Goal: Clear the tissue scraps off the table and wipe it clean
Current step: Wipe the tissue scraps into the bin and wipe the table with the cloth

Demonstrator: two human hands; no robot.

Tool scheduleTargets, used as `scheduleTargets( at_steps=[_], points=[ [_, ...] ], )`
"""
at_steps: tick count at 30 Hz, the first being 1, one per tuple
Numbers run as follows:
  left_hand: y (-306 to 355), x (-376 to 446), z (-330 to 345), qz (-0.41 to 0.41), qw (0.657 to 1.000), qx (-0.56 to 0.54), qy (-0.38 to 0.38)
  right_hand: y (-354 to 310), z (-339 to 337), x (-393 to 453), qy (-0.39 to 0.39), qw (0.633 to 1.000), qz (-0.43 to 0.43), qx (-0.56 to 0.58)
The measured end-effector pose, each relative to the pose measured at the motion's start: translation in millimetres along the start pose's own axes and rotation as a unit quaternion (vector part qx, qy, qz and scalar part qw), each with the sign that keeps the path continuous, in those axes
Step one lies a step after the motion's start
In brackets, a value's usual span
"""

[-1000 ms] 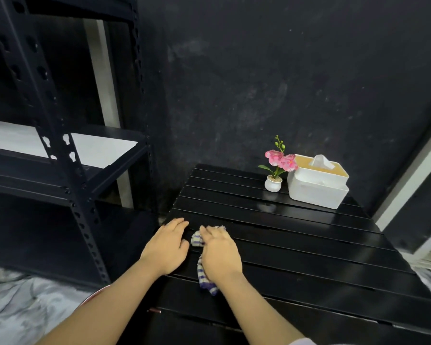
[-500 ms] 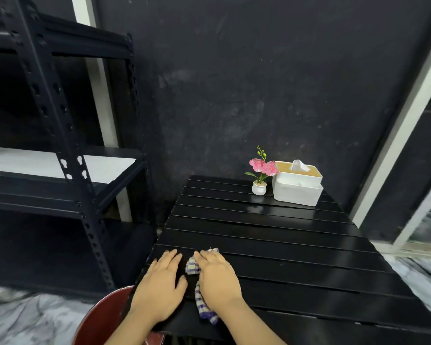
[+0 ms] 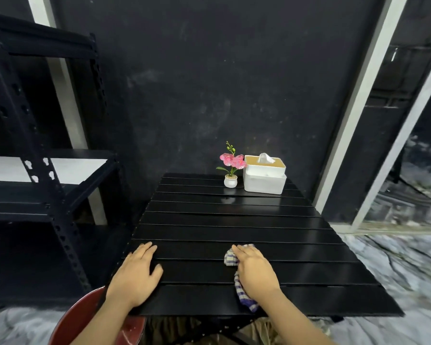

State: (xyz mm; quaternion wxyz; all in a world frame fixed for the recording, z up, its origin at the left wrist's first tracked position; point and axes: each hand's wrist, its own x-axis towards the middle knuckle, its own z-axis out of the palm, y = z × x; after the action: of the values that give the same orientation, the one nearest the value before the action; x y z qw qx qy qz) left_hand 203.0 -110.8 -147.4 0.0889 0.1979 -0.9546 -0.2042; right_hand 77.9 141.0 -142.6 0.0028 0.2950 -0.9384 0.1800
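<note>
Right hand, flat on the checked cloth, now sits well right of the left hand, where half a second ago the two lay side by side; cloth carried rightward along the slatted table; left hand unmoved near left edge.

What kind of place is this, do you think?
Probably a storage room or workshop corner rather than a furnished home room: a black metal rack beside a bare dark wall, and a slatted folding table holding only a tissue box and small flowerpot.
</note>
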Motion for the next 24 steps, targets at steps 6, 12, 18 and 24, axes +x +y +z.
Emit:
scheduleTargets(
  at_steps=[6, 12, 18, 24],
  points=[
    [-1, 0, 1, -0.001, 1.000, 0.000, -0.002, 64, -22, -16, 0.025, 0.997, 0.066, -0.009],
    [-1, 1, 1, -0.001, 1.000, 0.001, -0.002, 115, -45, -33, 0.048, 0.990, 0.129, -0.008],
    [0, 0, 1, -0.001, 1.000, 0.003, -0.004, 152, -63, -46, 0.061, 0.984, 0.170, -0.003],
    [2, -1, -1, -0.004, 1.000, 0.003, -0.003, 178, -74, -55, 0.102, 0.974, 0.202, 0.007]
  ],
)
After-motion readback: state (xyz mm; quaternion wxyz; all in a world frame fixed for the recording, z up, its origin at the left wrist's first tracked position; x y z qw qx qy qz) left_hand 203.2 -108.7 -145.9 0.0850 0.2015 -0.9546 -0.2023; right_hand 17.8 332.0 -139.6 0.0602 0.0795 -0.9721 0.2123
